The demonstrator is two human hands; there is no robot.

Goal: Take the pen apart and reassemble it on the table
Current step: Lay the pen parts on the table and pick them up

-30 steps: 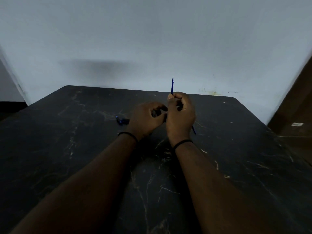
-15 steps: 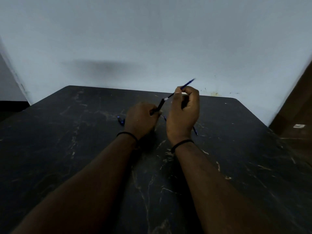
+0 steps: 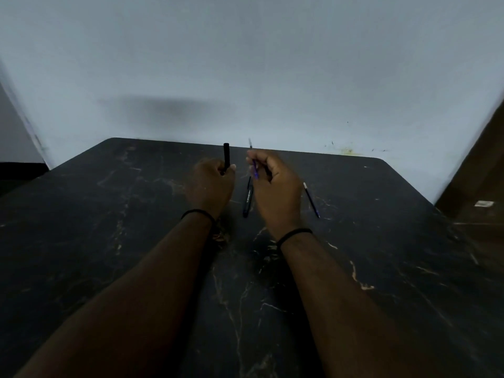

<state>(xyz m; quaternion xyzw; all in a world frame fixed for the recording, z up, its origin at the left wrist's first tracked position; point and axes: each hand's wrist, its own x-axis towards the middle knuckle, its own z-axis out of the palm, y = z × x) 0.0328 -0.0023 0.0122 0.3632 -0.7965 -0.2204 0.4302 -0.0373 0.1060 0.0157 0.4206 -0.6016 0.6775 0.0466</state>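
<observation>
Pen is in pieces. Black barrel (image 3: pixel 226 155) stands upright in my left hand (image 3: pixel 211 184), fingers curled round its lower end, upper end poking out toward the far wall. Thin blue refill (image 3: pixel 254 166) is pinched in my right hand (image 3: pixel 275 192), between thumb and fingertips, tilted slightly, tip up; it is blurred, so I cannot tell which end is the nib. The two pieces are apart, just beside each other, above the dark marbled table (image 3: pixel 109 241). On the table between my hands lies another dark pen part (image 3: pixel 247 199) with pale lettering, pointing near to far. To the right of my right hand lies a second slim blue refill (image 3: pixel 311 200), well apart from the rest. A black band (image 3: pixel 293 236) sits on each wrist. Judgement: mid-task, either just pulled apart or about to go back together. For a clean insert, I should hold the barrel steady, line the refill with its bore, and feed it straight without bending, since so thin a rod would likely flex or slip.
</observation>
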